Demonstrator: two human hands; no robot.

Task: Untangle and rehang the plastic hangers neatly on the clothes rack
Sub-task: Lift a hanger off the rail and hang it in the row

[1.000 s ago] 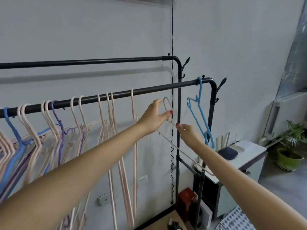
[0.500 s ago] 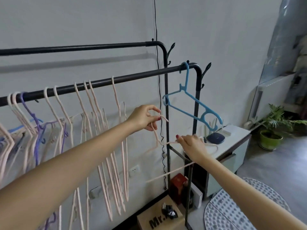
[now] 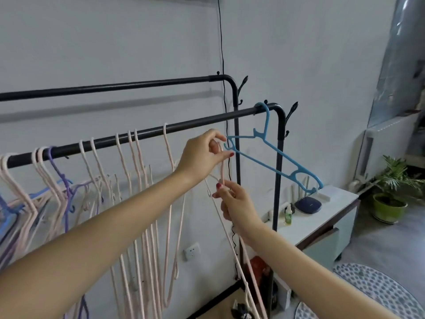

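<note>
Hangers are the matter at hand: a pale pink plastic hanger (image 3: pixel 222 171) is held in the air between both hands, in front of the front rail (image 3: pixel 147 137) of the black clothes rack and below it, not hooked on anything. The left hand (image 3: pixel 202 155) pinches the top of its hook between thumb and curled fingers, just beside the tip of the blue hanger (image 3: pixel 273 157). The right hand (image 3: pixel 234 201) sits directly under the left, its fingers curled round the pink hanger's neck where the hook meets the shoulders; from there the thin pink arms run steeply down toward the floor. The blue hanger hangs by its hook at the right end of the front rail, close to the bend, and is tilted, its right arm dipping toward the white cabinet (image 3: pixel 322 217). Along the rail to the left a row of pink hangers (image 3: pixel 138 180) dangles, with a purple hanger (image 3: pixel 62 178) and another blue one among them at the far left, several crossing each other. A second, higher back rail (image 3: pixel 110 87) runs along the wall behind. A potted plant (image 3: pixel 391 192) stands on the floor at the right.
</note>
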